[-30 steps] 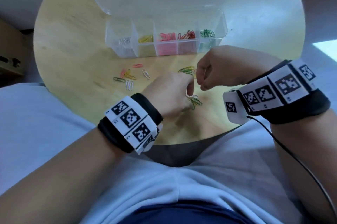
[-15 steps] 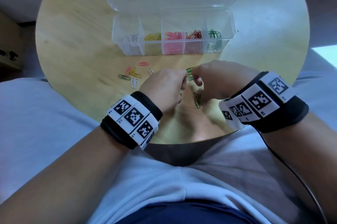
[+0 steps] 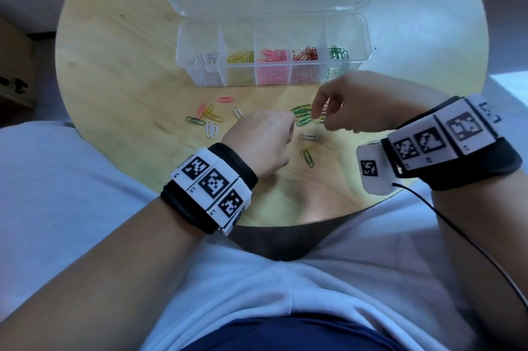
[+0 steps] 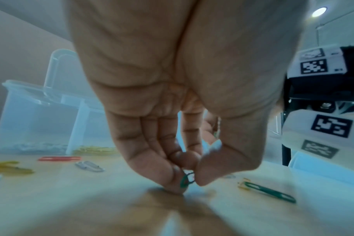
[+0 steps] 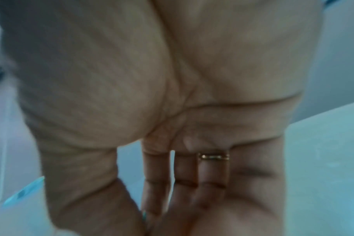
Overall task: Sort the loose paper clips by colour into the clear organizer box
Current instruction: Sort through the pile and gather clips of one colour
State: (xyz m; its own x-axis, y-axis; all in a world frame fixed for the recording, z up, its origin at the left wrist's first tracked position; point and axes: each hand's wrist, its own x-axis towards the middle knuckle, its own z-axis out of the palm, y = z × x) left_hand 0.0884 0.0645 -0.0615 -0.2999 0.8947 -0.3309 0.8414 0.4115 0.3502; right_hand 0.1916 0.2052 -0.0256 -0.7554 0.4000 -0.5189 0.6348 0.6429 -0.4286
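On the round wooden table point(image 3: 108, 70), at about nine o'clock from my hands, lies a loose scatter of paper clips point(image 3: 206, 118): pink, yellow, green and white ones, touching or just beside each other. My left hand point(image 3: 261, 146) comes next, knuckles up, its grip pinched together on a green paper clip point(image 4: 185, 181) between thumb and fingertips point(image 4: 177, 183) right down at the table surface (the wrist view shows this plainly). At three o'clock from that hand sits a tangle of green clips point(image 3: 304, 116), with a white clip point(image 3: 308, 136) and a green-and-yellow pair point(image 3: 308, 156) nearer me, at six o'clock from the tangle. My right hand point(image 3: 360, 105) hangs just over the tangle's right edge, fingers curled downward; whether that grip is clamped on anything I cannot tell, since its wrist view is blurred. At twelve o'clock from both hands stands the clear organizer box point(image 3: 363, 36), lid open, holding from left to right white, yellow, pink, red and green clips in separate compartments.
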